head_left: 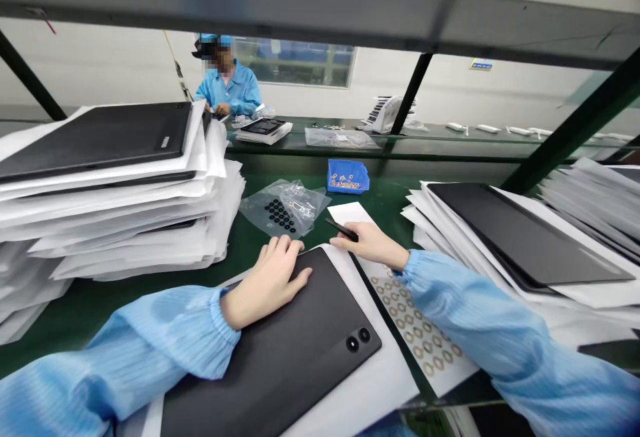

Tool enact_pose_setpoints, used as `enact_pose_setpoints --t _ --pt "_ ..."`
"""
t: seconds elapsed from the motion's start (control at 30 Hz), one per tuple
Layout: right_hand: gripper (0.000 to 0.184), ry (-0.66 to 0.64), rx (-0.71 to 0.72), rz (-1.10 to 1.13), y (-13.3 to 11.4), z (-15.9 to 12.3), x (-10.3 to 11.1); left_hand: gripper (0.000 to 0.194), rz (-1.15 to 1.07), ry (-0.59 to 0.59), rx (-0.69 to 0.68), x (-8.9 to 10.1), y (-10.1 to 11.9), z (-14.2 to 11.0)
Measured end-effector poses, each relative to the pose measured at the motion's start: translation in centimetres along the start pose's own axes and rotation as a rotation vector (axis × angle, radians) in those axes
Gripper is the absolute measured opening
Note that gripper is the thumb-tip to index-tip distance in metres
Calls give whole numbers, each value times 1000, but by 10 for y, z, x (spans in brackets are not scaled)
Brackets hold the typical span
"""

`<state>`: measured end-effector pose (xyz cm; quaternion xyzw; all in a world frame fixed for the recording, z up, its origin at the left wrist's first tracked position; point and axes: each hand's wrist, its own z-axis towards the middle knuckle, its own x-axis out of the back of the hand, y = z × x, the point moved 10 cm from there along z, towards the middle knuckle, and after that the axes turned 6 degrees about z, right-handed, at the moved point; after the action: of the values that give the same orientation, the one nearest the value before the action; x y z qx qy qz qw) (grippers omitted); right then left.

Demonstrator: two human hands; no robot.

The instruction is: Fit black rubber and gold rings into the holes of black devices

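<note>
A dark grey tablet back cover [295, 357] with two camera lenses lies on a white sheet in front of me. My left hand [267, 280] rests flat on its upper left part, fingers together and bent at the far edge. My right hand [367, 243] is closed on a thin black tool [341, 229], just past the cover's top right corner. Under my right sleeve lies a sheet of small ring-shaped stickers [420, 340].
Tall stack of covers between white sheets [110, 183] at left; similar stacks [520, 237] at right. A clear bag with black dots [283, 209] and a blue tray of small parts [347, 177] sit ahead. A person in blue works at the far bench [227, 83].
</note>
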<state>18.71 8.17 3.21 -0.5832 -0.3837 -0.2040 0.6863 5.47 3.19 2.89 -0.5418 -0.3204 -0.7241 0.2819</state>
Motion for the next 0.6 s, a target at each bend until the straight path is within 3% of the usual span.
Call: enact_pose_setpoints --t 0.1,0.2,0.43,0.53,0.6 --pt "29 7 -15 -4 1 -3 -1 25 0 -6 56 -4 -7 -1" --pt "30 50 32 -3 -16 -4 6 20 -22 -6 70 -2 -7 -1" --pt "30 173 92 214 -52 -14 27 27 -109 0 141 27 -14 4" --pt "35 51 31 346 -57 -19 10 32 -119 24 163 43 -13 0" --pt "39 -2 66 421 -68 -26 5 32 -109 44 159 56 -11 -3"
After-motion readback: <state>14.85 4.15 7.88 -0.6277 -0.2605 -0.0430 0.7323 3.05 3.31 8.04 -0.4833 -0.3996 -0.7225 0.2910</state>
